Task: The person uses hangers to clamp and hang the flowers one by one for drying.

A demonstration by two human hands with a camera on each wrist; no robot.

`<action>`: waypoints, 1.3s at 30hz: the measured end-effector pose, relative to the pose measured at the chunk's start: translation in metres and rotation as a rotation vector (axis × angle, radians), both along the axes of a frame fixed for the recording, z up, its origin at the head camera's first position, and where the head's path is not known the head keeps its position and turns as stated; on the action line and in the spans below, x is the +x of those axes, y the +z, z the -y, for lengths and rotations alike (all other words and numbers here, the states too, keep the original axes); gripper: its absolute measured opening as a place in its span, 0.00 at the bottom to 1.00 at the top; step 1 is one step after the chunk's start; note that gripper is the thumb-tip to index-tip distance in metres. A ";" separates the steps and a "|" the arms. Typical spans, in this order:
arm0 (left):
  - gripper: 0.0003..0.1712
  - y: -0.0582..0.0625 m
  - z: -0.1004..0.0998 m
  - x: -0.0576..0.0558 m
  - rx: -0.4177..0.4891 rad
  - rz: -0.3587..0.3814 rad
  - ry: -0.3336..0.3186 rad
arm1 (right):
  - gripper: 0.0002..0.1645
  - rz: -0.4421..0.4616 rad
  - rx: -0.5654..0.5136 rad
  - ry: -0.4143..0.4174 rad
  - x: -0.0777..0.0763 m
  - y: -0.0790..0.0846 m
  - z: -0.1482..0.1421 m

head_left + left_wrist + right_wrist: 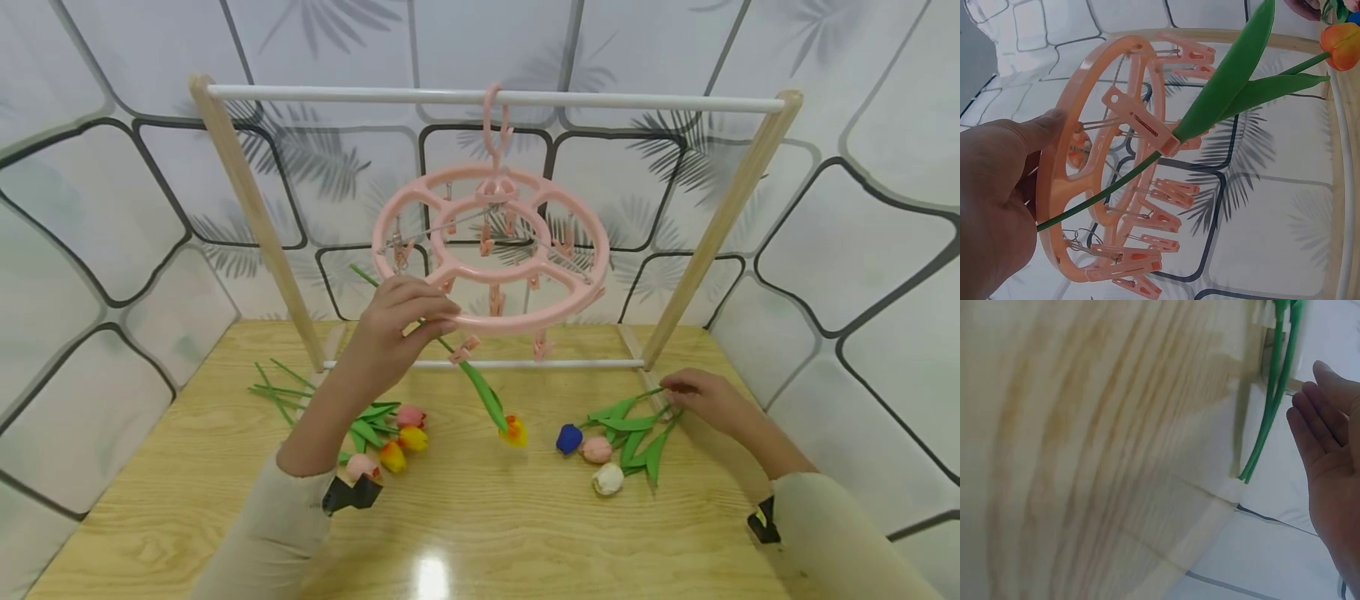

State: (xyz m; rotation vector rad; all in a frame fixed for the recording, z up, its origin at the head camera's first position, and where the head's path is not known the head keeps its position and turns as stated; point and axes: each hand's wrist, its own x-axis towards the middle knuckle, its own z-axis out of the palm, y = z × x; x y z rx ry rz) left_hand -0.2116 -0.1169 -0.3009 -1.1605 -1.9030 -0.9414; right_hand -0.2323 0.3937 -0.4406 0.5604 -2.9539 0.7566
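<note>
A round pink clip hanger (525,320) hangs by its hook from a white rod. My left hand (396,321) grips the near-left part of its outer ring. Below that hand, one clip (464,349) pinches the stem of an orange-yellow tulip (514,431), its bloom pointing down. In the left wrist view the tulip's stem (1116,184) crosses the ring close to my palm. My right hand (708,402) is beside the stem ends of the blue (569,438), pink (597,450) and white tulips (608,479). In the right wrist view its fingers (1310,434) are extended, apart from the green stems (1267,425).
A stand with wooden legs (262,225) and a white top rod (360,94) straddles the wooden table (480,533). Several pink and yellow tulips (393,456) lie under my left forearm. Patterned cloth walls (840,250) enclose the back and sides.
</note>
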 end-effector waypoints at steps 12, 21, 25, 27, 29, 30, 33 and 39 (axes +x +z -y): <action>0.14 0.002 0.002 0.000 0.019 -0.011 -0.010 | 0.18 0.068 -0.019 0.010 -0.020 -0.011 -0.002; 0.14 0.003 0.005 -0.001 0.044 0.022 -0.036 | 0.12 0.057 0.037 0.043 -0.032 -0.015 0.001; 0.15 0.002 0.009 -0.002 0.063 0.060 -0.036 | 0.08 0.048 0.076 0.075 -0.036 -0.015 0.001; 0.15 0.002 0.010 -0.002 0.072 0.084 -0.031 | 0.06 0.055 0.091 0.082 -0.038 -0.016 0.000; 0.15 0.002 0.012 -0.003 0.079 0.103 -0.028 | 0.05 0.056 0.093 0.093 -0.039 -0.016 0.000; 0.14 0.002 0.013 -0.003 0.079 0.108 -0.026 | 0.04 0.052 0.096 0.098 -0.040 -0.016 0.000; 0.14 0.002 0.014 -0.004 0.083 0.114 -0.030 | 0.03 0.022 0.095 0.119 -0.040 -0.016 0.001; 0.14 0.001 0.017 -0.008 0.083 0.091 -0.052 | 0.03 -0.026 0.087 0.113 -0.035 -0.014 0.002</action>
